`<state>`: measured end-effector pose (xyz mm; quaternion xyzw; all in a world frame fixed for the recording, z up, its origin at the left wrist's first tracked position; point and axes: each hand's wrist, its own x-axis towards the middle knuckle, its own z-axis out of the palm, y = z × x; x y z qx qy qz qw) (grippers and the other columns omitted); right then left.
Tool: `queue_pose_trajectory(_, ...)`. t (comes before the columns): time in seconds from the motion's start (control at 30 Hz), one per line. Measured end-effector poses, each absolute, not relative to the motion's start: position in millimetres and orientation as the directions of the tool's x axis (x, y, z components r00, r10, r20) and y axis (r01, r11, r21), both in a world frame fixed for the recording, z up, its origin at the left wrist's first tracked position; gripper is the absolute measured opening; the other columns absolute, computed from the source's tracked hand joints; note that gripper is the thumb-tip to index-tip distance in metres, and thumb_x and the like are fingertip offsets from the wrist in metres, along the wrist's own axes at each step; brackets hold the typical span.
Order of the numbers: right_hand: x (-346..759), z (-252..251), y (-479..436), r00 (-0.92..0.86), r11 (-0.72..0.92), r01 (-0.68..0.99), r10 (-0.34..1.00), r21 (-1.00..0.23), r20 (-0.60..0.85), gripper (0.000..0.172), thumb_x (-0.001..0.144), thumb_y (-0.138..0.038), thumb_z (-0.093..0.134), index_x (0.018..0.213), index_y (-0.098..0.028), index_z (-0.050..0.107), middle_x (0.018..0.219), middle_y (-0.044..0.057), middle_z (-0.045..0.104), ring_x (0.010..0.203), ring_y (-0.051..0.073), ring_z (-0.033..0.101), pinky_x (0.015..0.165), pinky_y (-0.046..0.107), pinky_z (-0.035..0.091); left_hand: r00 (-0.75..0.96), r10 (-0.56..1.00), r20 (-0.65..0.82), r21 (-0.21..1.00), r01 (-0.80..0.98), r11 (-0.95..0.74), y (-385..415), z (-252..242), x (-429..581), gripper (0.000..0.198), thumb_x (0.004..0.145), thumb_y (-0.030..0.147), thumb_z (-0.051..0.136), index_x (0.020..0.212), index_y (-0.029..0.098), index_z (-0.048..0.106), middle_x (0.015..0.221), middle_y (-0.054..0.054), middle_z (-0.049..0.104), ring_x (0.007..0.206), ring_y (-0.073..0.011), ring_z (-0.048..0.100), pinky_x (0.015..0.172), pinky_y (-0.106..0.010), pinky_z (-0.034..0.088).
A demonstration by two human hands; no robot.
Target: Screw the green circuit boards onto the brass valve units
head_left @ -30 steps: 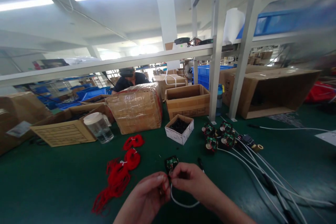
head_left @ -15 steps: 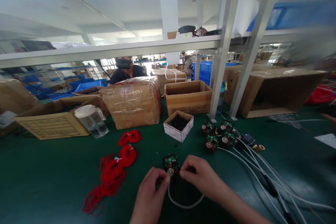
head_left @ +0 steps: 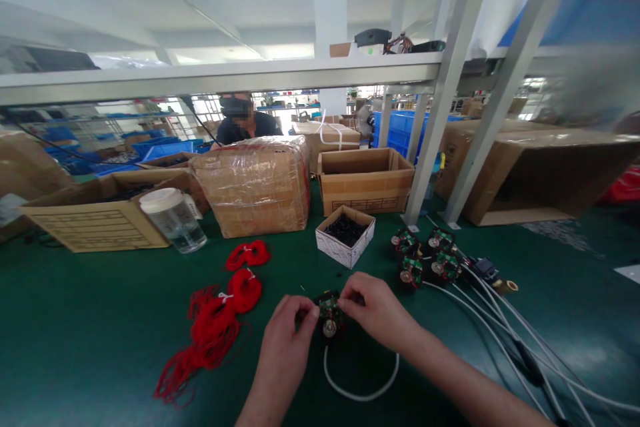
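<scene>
A small black assembly with a green circuit board and a round metallic part lies on the green table in front of me. My left hand pinches at its left edge, thumb and forefinger closed together. From the right, my right hand has its fingertips closed on the board's upper right side; any small part between them is too fine to make out. A white cable loops out below the assembly and passes under my right forearm.
Similar board assemblies with white cables lie at the right. A small box of black parts stands ahead. Red wire bundles and a plastic jug are to the left. Cardboard boxes and shelf posts line the back. Behind sits a person.
Both hands have shifted up along the assembly, from its lower part to the sides of the green board. The right hand has come in to touch it. The view has shifted slightly.
</scene>
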<state>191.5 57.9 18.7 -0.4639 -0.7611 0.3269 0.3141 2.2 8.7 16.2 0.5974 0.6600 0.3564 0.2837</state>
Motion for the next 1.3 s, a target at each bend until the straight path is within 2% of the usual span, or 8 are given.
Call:
queue_pose_trajectory(0.2,186.8,20.6,56.6,-0.389,0.469,0.587,0.878,-0.660,0.279,0.018,0.084,-0.004,0.067,0.076,-0.019,0.059,0.082,-0.001,0.057,0.078,0.016,0.056,0.069,0.026,0.042,-0.191,0.978,0.082,0.764,0.642,0.062,14.9,13.3,3.9,0.020,0.085,0.036,0.049,0.076,0.022,0.062,0.082,-0.004,0.060,0.080,-0.0238,0.059,0.073,-0.035,0.044)
queue_pose_trajectory(0.37,181.8,25.2,51.5,-0.448,0.546,0.734,0.836,-0.404,0.316,0.015,0.089,-0.007,0.062,0.081,-0.018,0.058,0.088,0.003,0.057,0.086,0.021,0.054,0.077,0.033,0.044,-0.182,0.969,0.167,0.696,0.718,0.014,14.2,14.3,6.5,0.015,0.086,0.029,0.052,0.076,0.022,0.061,0.083,-0.003,0.060,0.079,-0.0222,0.060,0.074,-0.035,0.045)
queue_pose_trajectory(0.47,178.2,25.8,49.3,-0.512,0.595,0.766,0.793,-0.244,0.330,0.012,0.091,-0.009,0.058,0.083,-0.017,0.058,0.090,0.005,0.058,0.087,0.023,0.053,0.080,0.037,0.045,-0.165,0.970,0.178,0.639,0.769,0.014,12.7,17.0,7.4,0.014,0.087,0.026,0.052,0.076,0.022,0.060,0.084,-0.003,0.060,0.080,-0.0225,0.062,0.075,-0.036,0.045)
queue_pose_trajectory(0.6,173.8,25.9,48.6,-0.536,0.606,0.780,0.774,-0.152,0.337,0.011,0.092,-0.010,0.057,0.085,-0.018,0.059,0.091,0.006,0.058,0.087,0.024,0.053,0.080,0.038,0.045,-0.158,0.972,0.176,0.574,0.818,0.030,12.5,22.3,9.0,0.014,0.087,0.023,0.053,0.075,0.022,0.060,0.083,-0.002,0.061,0.082,-0.0227,0.062,0.077,-0.037,0.044)
queue_pose_trajectory(0.7,173.3,26.1,49.8,-0.509,0.583,0.791,0.796,-0.186,0.327,0.011,0.091,-0.009,0.060,0.084,-0.018,0.058,0.091,0.005,0.058,0.087,0.023,0.054,0.081,0.037,0.045,-0.155,0.973,0.171,0.575,0.818,0.029,13.5,23.6,8.7,0.013,0.086,0.023,0.054,0.075,0.022,0.060,0.084,-0.002,0.061,0.082,-0.0216,0.062,0.076,-0.036,0.045)
queue_pose_trajectory(0.93,178.8,26.3,52.1,-0.413,0.494,0.765,0.869,-0.413,0.272,0.017,0.086,-0.008,0.066,0.081,-0.020,0.056,0.089,0.002,0.057,0.087,0.022,0.055,0.077,0.034,0.044,-0.139,0.973,0.183,0.643,0.766,-0.012,14.7,18.7,2.9,0.014,0.086,0.029,0.055,0.074,0.023,0.059,0.082,-0.001,0.059,0.077,-0.0188,0.061,0.071,-0.033,0.046)
queue_pose_trajectory(1.17,182.3,29.0,52.3,-0.378,0.435,0.707,0.899,-0.558,0.221,0.019,0.082,-0.004,0.064,0.078,-0.021,0.057,0.086,0.001,0.056,0.083,0.020,0.056,0.073,0.032,0.044,-0.144,0.966,0.216,0.674,0.738,-0.041,15.2,17.2,2.1,0.012,0.084,0.029,0.057,0.074,0.023,0.059,0.082,0.000,0.058,0.077,-0.0186,0.062,0.070,-0.032,0.047)
queue_pose_trajectory(1.3,183.8,27.3,56.3,-0.384,0.426,0.614,0.897,-0.664,0.221,0.020,0.083,-0.003,0.063,0.089,-0.022,0.062,0.091,0.001,0.057,0.083,0.018,0.058,0.074,0.030,0.046,-0.148,0.970,0.194,0.688,0.726,-0.027,16.4,18.2,3.4,0.008,0.083,0.025,0.057,0.076,0.023,0.059,0.083,0.000,0.058,0.079,-0.0186,0.061,0.072,-0.032,0.048)
